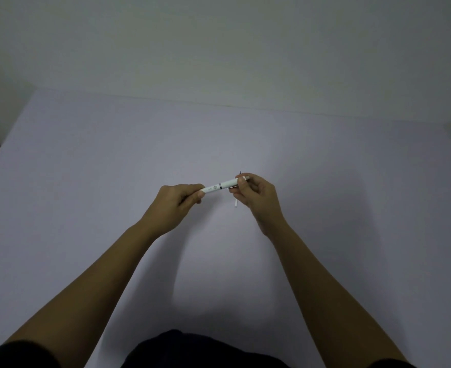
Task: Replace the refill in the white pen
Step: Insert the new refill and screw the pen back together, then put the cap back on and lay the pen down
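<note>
Both hands hold the slim white plastic pen [220,186] level above the pale lilac table [112,168].

My left hand [180,201] closes on its front end and my right hand [253,193] on the clip end, also pinching a thin white refill [236,202] hanging under the pen. I should twist gently, keeping the halves in line.

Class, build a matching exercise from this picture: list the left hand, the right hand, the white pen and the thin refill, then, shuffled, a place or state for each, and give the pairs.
Things:
1. left hand
2. right hand
3. white pen
4. refill

States:
A. crosswise, between both hands
B. pokes out below the fingers
C. grips the pen's clip end
D. grips the pen's plain end

Pairs: 1-D, 2-C, 3-A, 4-B
</note>
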